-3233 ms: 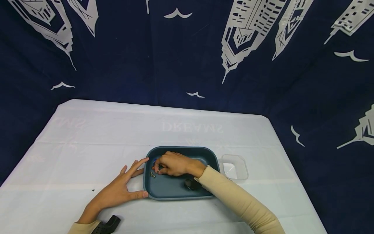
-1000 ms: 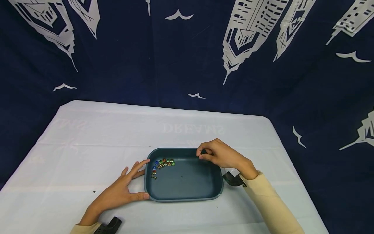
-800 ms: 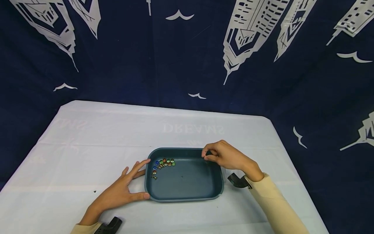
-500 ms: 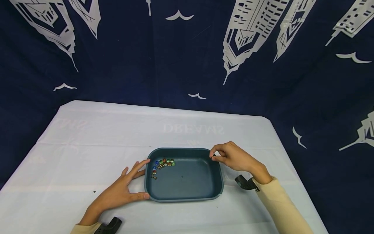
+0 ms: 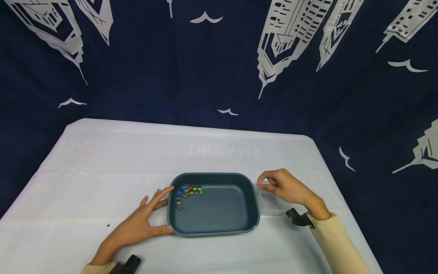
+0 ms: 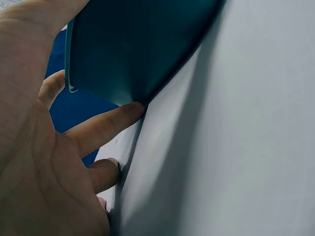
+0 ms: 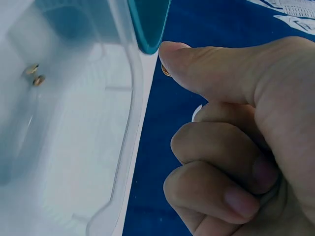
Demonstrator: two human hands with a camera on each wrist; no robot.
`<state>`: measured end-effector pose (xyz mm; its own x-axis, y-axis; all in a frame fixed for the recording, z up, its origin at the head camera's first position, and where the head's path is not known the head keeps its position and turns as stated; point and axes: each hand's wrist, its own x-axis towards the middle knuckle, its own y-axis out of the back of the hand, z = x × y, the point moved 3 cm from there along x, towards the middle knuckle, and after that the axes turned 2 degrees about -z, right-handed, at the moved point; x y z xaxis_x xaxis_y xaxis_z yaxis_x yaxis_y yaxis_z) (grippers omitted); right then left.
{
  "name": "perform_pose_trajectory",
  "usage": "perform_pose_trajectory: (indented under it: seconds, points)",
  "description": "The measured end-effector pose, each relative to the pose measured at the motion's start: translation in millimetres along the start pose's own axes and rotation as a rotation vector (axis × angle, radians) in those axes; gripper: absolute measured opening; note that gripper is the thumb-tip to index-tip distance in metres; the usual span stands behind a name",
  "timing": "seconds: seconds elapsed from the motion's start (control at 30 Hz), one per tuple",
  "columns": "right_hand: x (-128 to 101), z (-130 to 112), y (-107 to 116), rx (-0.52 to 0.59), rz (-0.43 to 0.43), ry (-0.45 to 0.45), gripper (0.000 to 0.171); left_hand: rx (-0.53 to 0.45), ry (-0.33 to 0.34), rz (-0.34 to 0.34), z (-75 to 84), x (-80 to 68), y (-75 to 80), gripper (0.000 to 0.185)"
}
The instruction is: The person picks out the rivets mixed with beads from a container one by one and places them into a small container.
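Right hand [image 5: 285,186]: fingers pinching one small gold-coloured piece [image 7: 166,71]; I cannot tell its long axis.
Clear, rounded-square plastic box [image 5: 272,208]: below those fingers and toward the person, two gold-coloured bits [image 7: 39,80] inside; right hand nearer.
Left hand [image 5: 145,222]: fingers spread, touching the dark teal rectangular tray [image 5: 219,219]; I count assorted coloured pieces [image 5: 194,188] far-left.
White-covered desk [image 5: 137,152].
Navy, white-printed cloth backdrop [image 5: 137,83].

A teal tray [image 5: 213,217] lies at the lower centre of the head view; blue, red, green and golden beads [image 5: 194,189] gather in its upper left; beside its right end stands a clear container [image 5: 272,207] with two golden bits [image 7: 39,80]; one golden piece [image 7: 165,71], partly hidden, shows upper-centre in the right wrist view.
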<state>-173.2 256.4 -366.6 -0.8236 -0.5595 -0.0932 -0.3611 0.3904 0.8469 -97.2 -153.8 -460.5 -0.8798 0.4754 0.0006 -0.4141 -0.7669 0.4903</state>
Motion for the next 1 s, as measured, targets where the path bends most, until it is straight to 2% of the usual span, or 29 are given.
perform_pose_trajectory:
  seconds: [0.43, 1.0]
  points:
    - [-7.9, 7.1, 0.7, 0.008, 0.046, 0.019, 0.007, 0.007, -0.005, 0.003, -0.7, 0.4, -0.1, 0.101]
    - [-9.5, 8.4, 1.6, 0.014, 0.032, 0.001, 0.008, 0.003, -0.01, 0.004, -0.9, -0.2, -1.5, 0.102]
